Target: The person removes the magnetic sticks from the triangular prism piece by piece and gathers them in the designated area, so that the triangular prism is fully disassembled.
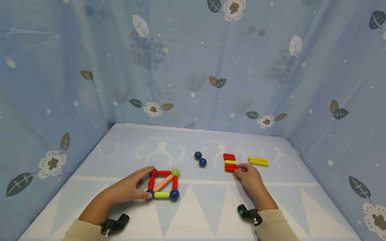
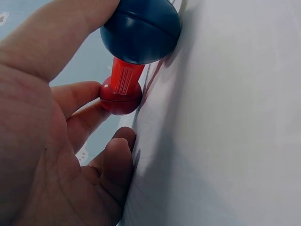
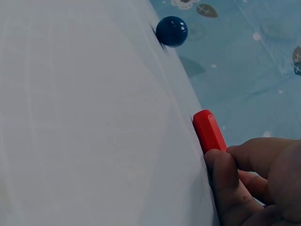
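My left hand (image 1: 128, 187) holds the left side of a square of magnetic building sticks and balls. Its thumb lies on a dark blue ball (image 2: 143, 30), and fingertips touch a red ball (image 2: 120, 99); a red stick (image 2: 126, 77) joins these two. Across the square runs an orange diagonal stick (image 1: 163, 183), reaching a green ball (image 1: 175, 172). A yellow-green stick (image 1: 162, 194) forms the near side, ending at another blue ball (image 1: 174, 195). My right hand (image 1: 248, 177) pinches the end of a red stick (image 3: 208, 129), nearest in a row of short sticks.
Other short sticks, red and one yellow-green (image 1: 230, 162), lie in that row. Two loose blue balls (image 1: 202, 162) rest left of it, and two longer yellow sticks (image 1: 258, 163) to its right. A patterned blue curtain (image 1: 193, 67) stands behind the table (image 1: 205, 214).
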A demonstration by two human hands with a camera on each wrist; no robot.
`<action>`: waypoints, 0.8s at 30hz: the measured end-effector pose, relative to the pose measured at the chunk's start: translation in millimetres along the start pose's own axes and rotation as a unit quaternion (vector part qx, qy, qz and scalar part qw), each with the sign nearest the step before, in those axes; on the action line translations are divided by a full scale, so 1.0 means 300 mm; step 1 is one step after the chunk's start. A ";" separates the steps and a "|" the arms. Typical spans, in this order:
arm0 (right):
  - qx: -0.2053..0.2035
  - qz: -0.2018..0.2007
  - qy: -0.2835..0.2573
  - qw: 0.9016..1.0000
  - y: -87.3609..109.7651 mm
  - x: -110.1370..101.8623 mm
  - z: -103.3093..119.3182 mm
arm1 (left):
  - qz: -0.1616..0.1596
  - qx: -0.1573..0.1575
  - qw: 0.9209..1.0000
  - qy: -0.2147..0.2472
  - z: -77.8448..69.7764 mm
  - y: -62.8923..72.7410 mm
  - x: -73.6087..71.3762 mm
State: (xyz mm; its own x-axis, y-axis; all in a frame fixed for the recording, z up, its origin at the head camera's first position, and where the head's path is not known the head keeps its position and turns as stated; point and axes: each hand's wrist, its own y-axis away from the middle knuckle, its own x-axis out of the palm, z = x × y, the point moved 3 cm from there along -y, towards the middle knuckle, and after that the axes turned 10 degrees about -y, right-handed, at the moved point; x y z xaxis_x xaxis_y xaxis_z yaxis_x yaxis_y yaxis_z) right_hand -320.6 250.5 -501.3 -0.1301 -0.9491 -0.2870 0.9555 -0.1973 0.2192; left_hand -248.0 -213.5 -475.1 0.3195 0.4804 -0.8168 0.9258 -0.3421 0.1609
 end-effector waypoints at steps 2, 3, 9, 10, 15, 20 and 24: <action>0.002 0.001 -0.002 1.000 0.001 0.000 0.002 | 0.000 0.001 1.000 0.002 0.001 0.000 0.002; 0.002 0.001 -0.001 1.000 0.002 -0.001 0.003 | 0.001 0.001 1.000 0.003 0.001 -0.001 0.002; -0.008 -0.007 0.031 0.999 0.013 0.005 0.026 | -0.001 0.008 1.000 0.000 0.002 0.000 -0.004; -0.012 -0.006 0.035 0.999 0.017 0.010 0.034 | -0.003 0.007 1.000 -0.002 0.001 0.001 -0.006; -0.042 0.022 0.038 0.998 0.057 0.055 0.089 | -0.004 0.006 1.000 -0.009 -0.002 0.001 -0.009; -0.088 0.066 0.040 0.993 0.116 0.143 0.146 | -0.006 0.001 1.000 -0.012 -0.003 0.000 -0.007; -0.113 0.108 0.068 0.985 0.162 0.226 0.175 | -0.007 0.001 1.000 -0.012 -0.001 -0.001 -0.004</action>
State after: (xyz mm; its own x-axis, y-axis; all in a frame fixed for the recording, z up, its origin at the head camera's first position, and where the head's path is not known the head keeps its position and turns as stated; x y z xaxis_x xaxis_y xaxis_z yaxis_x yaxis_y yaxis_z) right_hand -297.0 163.7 -461.0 0.1051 -0.9178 -0.3828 0.9936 0.0807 0.0793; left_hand -248.6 -213.8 -474.1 0.3010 0.4654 -0.8324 0.9299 -0.3367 0.1480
